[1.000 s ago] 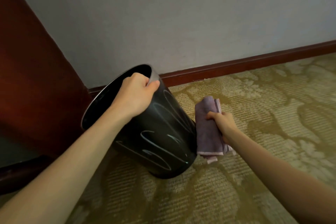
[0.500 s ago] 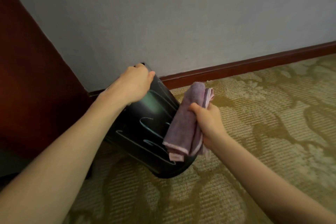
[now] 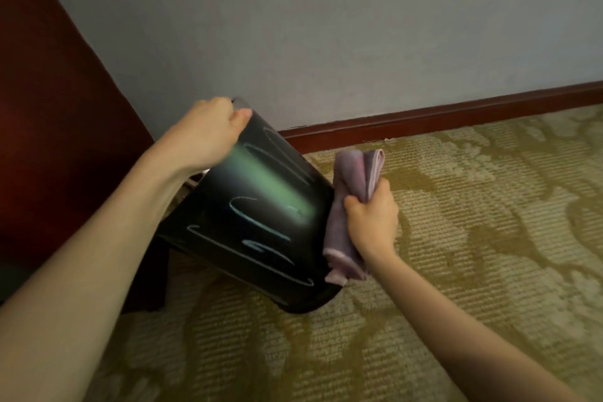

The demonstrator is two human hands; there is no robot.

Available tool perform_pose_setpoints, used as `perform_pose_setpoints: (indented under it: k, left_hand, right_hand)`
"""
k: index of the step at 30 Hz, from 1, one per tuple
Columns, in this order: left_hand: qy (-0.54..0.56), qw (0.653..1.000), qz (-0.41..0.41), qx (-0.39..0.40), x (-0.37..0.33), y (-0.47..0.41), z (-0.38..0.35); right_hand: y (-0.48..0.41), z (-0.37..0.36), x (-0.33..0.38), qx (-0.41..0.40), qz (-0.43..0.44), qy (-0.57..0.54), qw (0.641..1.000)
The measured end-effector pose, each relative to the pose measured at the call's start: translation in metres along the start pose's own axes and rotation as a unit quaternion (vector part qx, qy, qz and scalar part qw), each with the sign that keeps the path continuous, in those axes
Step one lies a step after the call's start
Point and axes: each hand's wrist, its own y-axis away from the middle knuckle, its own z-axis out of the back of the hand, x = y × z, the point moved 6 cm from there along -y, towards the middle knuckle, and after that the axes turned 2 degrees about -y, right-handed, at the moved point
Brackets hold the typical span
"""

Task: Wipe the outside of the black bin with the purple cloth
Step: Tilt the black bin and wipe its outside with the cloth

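Both hands are busy: your left hand [image 3: 208, 134] grips the rim of the black bin [image 3: 261, 222], tilted on the carpet [image 3: 456, 238]; your right hand [image 3: 372, 222] clutches the purple cloth [image 3: 352, 179] against its side. Press flat, sweep rim to base.

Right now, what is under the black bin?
The black bin is tipped, its bottom edge resting on the patterned carpet. Carpet and a dark shadow show beneath its raised side. The spot right under the base is covered, so I cannot see it.
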Motion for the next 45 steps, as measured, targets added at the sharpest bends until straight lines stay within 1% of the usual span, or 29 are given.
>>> perform_pose_setpoints:
  k: [2, 4, 7, 10, 12, 16, 21, 23, 25, 27, 30, 33, 36, 39, 42, 45]
  left_hand:
    - [0.008, 1.000, 0.009, -0.004, 0.014, 0.004, 0.002]
    - [0.015, 1.000, 0.012, -0.012, 0.023, 0.010, 0.004]
    - [0.015, 0.999, 0.020, -0.026, 0.028, 0.014, 0.005]
    - [0.001, 0.998, 0.046, -0.042, 0.034, 0.012, 0.008]
    - [-0.005, 0.997, 0.057, -0.042, 0.038, 0.011, 0.009]
    - [-0.006, 0.998, 0.064, -0.030, 0.036, 0.007, 0.007]
    - [-0.010, 0.997, 0.077, -0.016, 0.026, -0.004, 0.004]
    - [-0.011, 0.997, 0.070, -0.012, 0.024, -0.006, 0.004]
    - [-0.011, 0.999, 0.051, -0.010, 0.022, -0.006, 0.004]
    - [-0.010, 0.999, 0.035, -0.011, 0.022, -0.004, 0.005]
    - [0.010, 1.000, 0.025, -0.007, 0.023, 0.002, 0.006]
    - [0.031, 0.999, 0.007, -0.005, 0.021, 0.009, 0.005]
    - [0.047, 0.999, -0.002, -0.007, 0.020, 0.016, 0.007]
    - [0.057, 0.998, -0.003, -0.012, 0.022, 0.025, 0.007]
    - [0.046, 0.998, -0.001, -0.033, 0.022, 0.034, 0.006]
    - [0.028, 0.998, 0.009, -0.046, 0.020, 0.035, 0.007]
  right_hand:
    - [-0.025, -0.007, -0.004, 0.034, -0.056, 0.022, 0.998]
    - [-0.044, -0.017, -0.006, 0.072, -0.090, 0.066, 0.991]
    - [-0.057, -0.031, -0.001, 0.108, -0.087, 0.115, 0.984]
    - [-0.051, -0.035, 0.005, 0.121, -0.071, 0.110, 0.984]
    - [-0.040, -0.031, 0.007, 0.104, -0.055, 0.098, 0.988]
    - [-0.005, -0.019, 0.013, 0.034, 0.014, 0.057, 0.998]
    - [0.052, -0.013, 0.023, -0.032, 0.093, -0.049, 0.994]
    - [0.072, -0.017, 0.021, -0.024, 0.101, -0.064, 0.993]
    - [0.075, -0.021, 0.020, -0.004, 0.100, -0.042, 0.994]
    - [0.063, -0.021, 0.022, -0.001, 0.101, -0.016, 0.995]
    - [0.036, -0.019, 0.025, 0.002, 0.081, -0.003, 0.997]
    - [0.009, -0.020, 0.028, 0.024, 0.053, 0.002, 0.998]
    - [-0.017, -0.026, 0.028, 0.059, 0.023, 0.013, 0.998]
    - [-0.041, -0.037, 0.017, 0.107, -0.028, 0.034, 0.993]
    - [-0.057, -0.046, 0.009, 0.148, -0.061, 0.052, 0.986]
    - [-0.058, -0.048, 0.009, 0.140, -0.057, 0.065, 0.986]
